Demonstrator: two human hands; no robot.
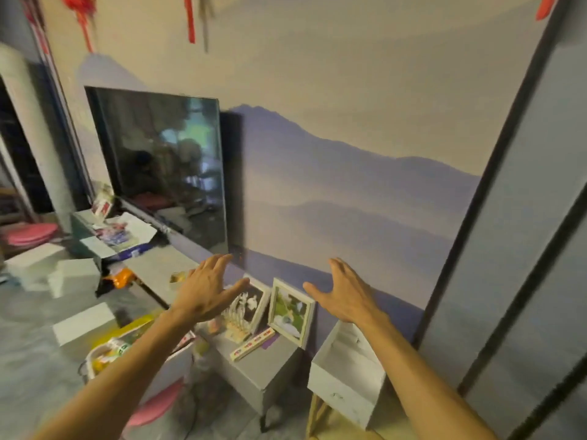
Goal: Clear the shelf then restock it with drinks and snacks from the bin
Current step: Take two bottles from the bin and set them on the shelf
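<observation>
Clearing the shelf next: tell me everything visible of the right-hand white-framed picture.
The white-framed picture has a thick white frame around a blurred green and white image. It stands upright, leaning slightly back, on the grey cabinet near its right end, beside a second frame. The left hand and right hand do not touch it.

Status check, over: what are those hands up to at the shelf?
Left hand, right hand open, empty, hovering over grey cabinet shelf. White-framed green photo, white-framed dark photo not yet cleared. White bin of snacks sits lower left.
</observation>
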